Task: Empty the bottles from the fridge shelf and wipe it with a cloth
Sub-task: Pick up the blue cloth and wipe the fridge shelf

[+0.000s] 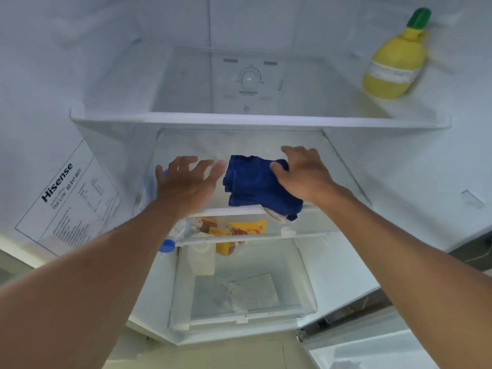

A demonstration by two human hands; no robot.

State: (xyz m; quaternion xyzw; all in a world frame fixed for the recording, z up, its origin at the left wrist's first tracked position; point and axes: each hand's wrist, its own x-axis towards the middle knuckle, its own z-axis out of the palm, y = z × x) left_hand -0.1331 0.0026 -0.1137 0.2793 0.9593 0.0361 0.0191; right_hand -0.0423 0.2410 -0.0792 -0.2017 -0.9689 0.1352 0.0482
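Observation:
A folded dark blue cloth (253,182) lies on the middle glass fridge shelf (186,147). My right hand (306,174) rests flat on its right side and presses it down. My left hand (189,182) hovers just left of the cloth, fingers spread, holding nothing. No bottle stands on this shelf. A yellow lemon-shaped bottle (394,62) with a green cap stands on the upper shelf at the right. Under my left forearm, on the shelf below, lies a clear bottle with a blue cap (167,245).
A yellow food packet (234,230) lies on the lower shelf beside a white container (202,259). A clear crisper drawer (239,302) sits at the bottom. The upper shelf's front rim (253,121) runs just above my hands. A label sticker (69,201) covers the left wall.

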